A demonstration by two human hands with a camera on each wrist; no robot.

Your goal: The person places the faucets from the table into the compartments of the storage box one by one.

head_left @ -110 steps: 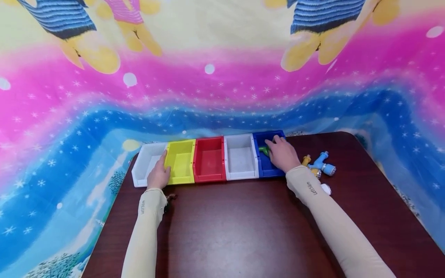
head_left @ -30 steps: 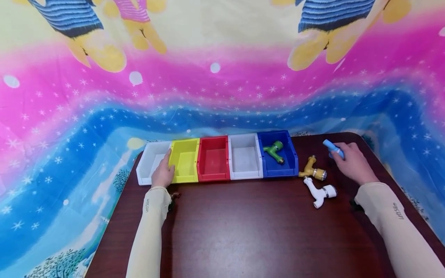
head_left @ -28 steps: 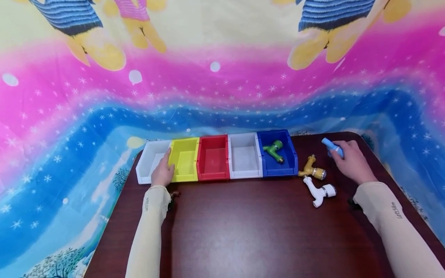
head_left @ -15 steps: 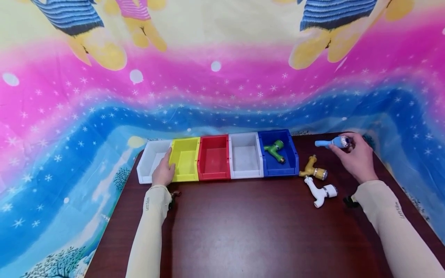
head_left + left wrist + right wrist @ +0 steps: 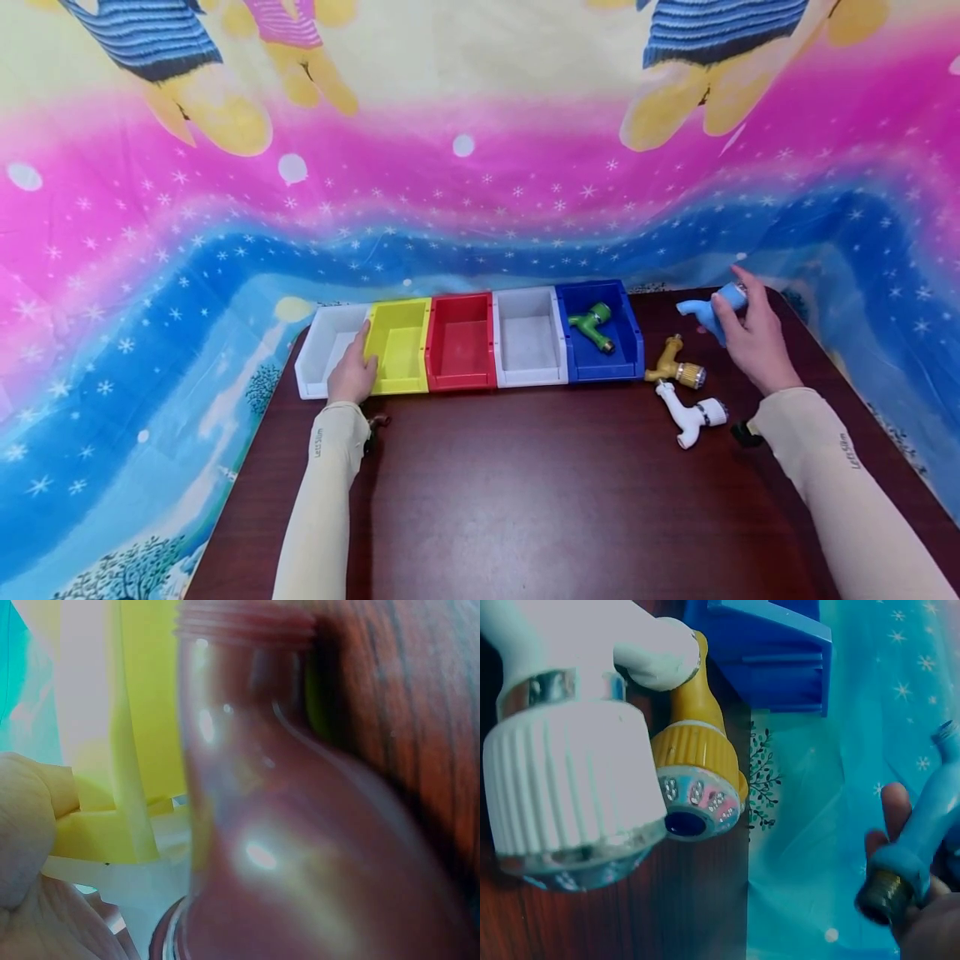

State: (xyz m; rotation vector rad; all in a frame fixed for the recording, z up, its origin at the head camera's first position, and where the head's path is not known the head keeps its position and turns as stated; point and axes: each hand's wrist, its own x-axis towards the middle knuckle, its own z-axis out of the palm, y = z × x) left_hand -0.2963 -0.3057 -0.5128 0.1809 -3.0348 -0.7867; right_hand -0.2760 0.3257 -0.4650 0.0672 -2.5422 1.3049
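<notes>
Five bins stand in a row at the far edge of the table [image 5: 525, 500], touching side by side. From the left: a white bin [image 5: 318, 354], a yellow bin [image 5: 401, 346], a red bin [image 5: 461, 342], a second white bin [image 5: 528, 337] and a blue bin [image 5: 626, 333]. Only the blue one holds anything — a green tap [image 5: 592, 323] lying on its floor. The other four show bare floors.

The left hand [image 5: 351, 377] rests on the near rim where the left white bin meets the yellow one, fingers lying relaxed over the edge; it pinches nothing.

The right hand [image 5: 753, 342] is raised above the table to the right of the bins, fingers and thumb curled round a blue tap [image 5: 708, 310], whose spout points left toward the blue bin. In the right wrist view the same tap shows a brass threaded end by the fingers.

Two more taps lie on the table just right of the blue bin — a yellow tap [image 5: 672, 365] and, nearer the person, a white tap [image 5: 693, 414], close together. A dark reddish tap [image 5: 300, 847] fills the left wrist view, blurred, beside the yellow bin.
</notes>
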